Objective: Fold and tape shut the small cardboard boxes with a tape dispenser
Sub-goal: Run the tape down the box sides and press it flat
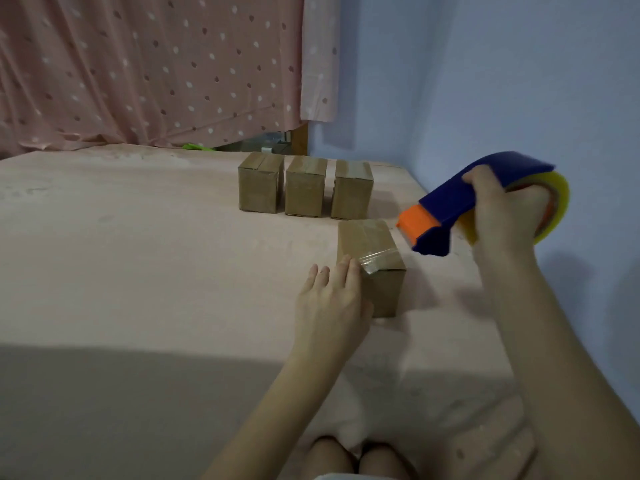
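Head view shows the left hand point(330, 299) with straight fingers point(348, 271) pressing the taped brown cardboard box point(372, 252), the right hand point(502, 209) gripping the blue-and-orange tape dispenser point(460, 206) just beyond its right side.

Left hand point(332, 299) lies flat, fingers straight; right hand point(502, 209) raised, fingers curled.

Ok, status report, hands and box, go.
Left hand flat against near box, taped. Right hand grips tape dispenser, lifted clear. Nothing in the way.

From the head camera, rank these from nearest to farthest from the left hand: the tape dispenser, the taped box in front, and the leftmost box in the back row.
1. Taped box, touching the left hand.
2. Tape dispenser, off to the right, held by the right hand.
3. Leftmost box, in the back row.
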Demonstrator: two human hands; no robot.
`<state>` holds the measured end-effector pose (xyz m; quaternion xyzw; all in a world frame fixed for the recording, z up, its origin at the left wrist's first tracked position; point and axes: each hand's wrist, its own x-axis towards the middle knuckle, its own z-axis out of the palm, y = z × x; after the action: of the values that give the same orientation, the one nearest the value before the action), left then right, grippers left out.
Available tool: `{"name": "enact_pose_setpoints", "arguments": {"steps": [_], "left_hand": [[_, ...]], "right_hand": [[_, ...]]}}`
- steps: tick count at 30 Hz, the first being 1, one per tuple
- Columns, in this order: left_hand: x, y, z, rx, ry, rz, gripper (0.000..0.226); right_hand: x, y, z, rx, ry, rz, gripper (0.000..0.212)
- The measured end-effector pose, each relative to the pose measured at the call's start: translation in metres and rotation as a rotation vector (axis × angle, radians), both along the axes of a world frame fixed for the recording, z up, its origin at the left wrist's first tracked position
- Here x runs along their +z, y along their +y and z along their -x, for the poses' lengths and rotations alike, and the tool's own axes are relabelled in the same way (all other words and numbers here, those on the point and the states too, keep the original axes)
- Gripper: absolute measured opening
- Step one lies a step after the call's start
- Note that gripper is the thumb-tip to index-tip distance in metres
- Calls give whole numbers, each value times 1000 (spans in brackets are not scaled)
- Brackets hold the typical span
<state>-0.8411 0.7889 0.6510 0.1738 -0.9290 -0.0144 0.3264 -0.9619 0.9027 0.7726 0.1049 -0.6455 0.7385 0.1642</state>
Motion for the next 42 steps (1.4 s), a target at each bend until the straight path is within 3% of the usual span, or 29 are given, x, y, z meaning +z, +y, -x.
{"name": "enact_pose_setpoints", "arguments": {"steps": [6, 11, 16, 19, 22, 25, 29, 32, 38, 42], "left_hand": [[0, 1, -1, 3, -16, 6, 50], [5, -2, -1, 24, -17, 34, 46], [21, 2, 0, 5, -6, -51, 19], [37, 10, 6, -1, -8, -14, 24], [43, 24, 17, -161, -161, 70, 64], [35, 28, 24, -219, -238, 35, 64], [26, 21, 23, -212, -177, -7, 58], [27, 20, 24, -227, -200, -1, 65], [27, 23, 18, -216, -228, 24, 79], [26, 23, 20, -218, -229, 33, 79]], "right_hand": [[-19, 7, 1, -16, 100, -194, 11], [-31, 3, -1, -17, 132, -265, 30], [-33, 2, -1, -37, 126, -284, 38], [-35, 3, -1, -68, 116, -292, 43], [-35, 4, 0, -78, 125, -296, 41], [-36, 3, 2, -61, 108, -292, 40], [-36, 7, 4, -13, 78, -254, 37], [-33, 16, 10, 25, 16, -140, 24], [-37, 26, 16, 63, -197, 125, 23], [-35, 31, 15, 68, -211, 180, 20]]}}
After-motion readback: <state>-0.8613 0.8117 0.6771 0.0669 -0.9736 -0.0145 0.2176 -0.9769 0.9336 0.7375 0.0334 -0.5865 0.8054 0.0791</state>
